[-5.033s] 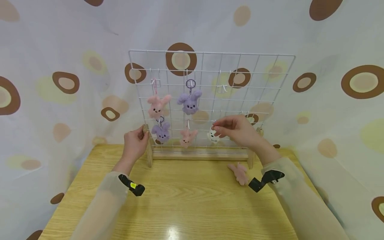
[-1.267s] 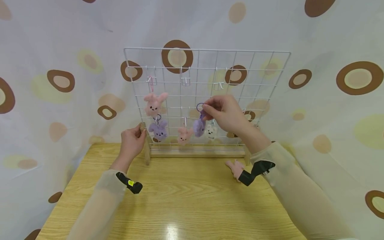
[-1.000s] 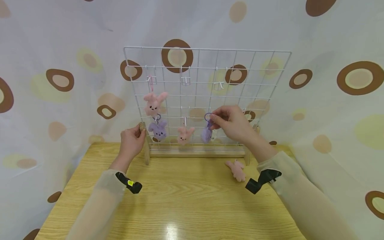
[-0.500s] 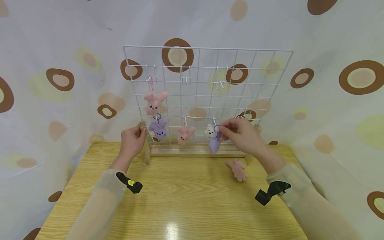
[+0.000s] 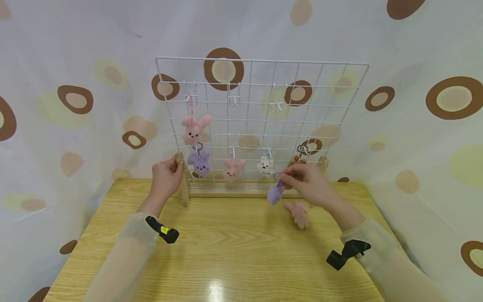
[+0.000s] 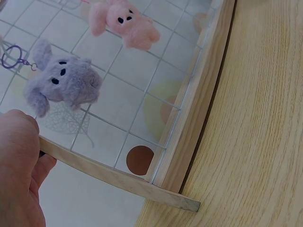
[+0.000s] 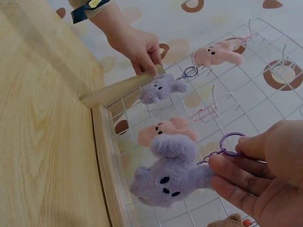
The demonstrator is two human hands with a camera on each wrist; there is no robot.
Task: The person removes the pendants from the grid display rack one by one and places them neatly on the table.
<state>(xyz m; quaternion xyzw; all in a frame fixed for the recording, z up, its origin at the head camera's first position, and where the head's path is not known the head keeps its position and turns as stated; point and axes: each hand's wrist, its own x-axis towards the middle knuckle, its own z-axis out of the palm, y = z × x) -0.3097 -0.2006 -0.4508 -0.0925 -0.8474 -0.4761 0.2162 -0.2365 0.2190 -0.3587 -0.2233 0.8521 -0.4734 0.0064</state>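
My right hand point(image 5: 307, 182) pinches a purple plush bunny keychain point(image 5: 274, 195) by its ring. The toy dangles just above the table, in front of the grid's lower right part. In the right wrist view, the purple bunny point(image 7: 165, 175) lies across the grid, one ear against the fingers. At the left end, my left hand point(image 5: 166, 176) grips the top of the wooden upright point(image 6: 118, 178) of the white wire grid rack point(image 5: 260, 61). A pink bunny charm point(image 5: 299, 214) lies on the table beneath my right hand.
Pink bunny charms point(image 5: 193, 132) point(image 5: 232, 170), a purple bunny keychain point(image 5: 198, 163) and a white bear charm point(image 5: 266, 166) hang from hooks. A brown plush keychain point(image 5: 298, 161) is partly hidden behind my right hand. Top hooks point(image 5: 234, 100) point(image 5: 276, 107) carry nothing. The wooden table point(image 5: 219, 243) stretches in front.
My right hand has taken the purple bunny keychain off the top middle hook. It has carried it down and right, past the white bear, toward the table. My left hand has stayed on the upright.
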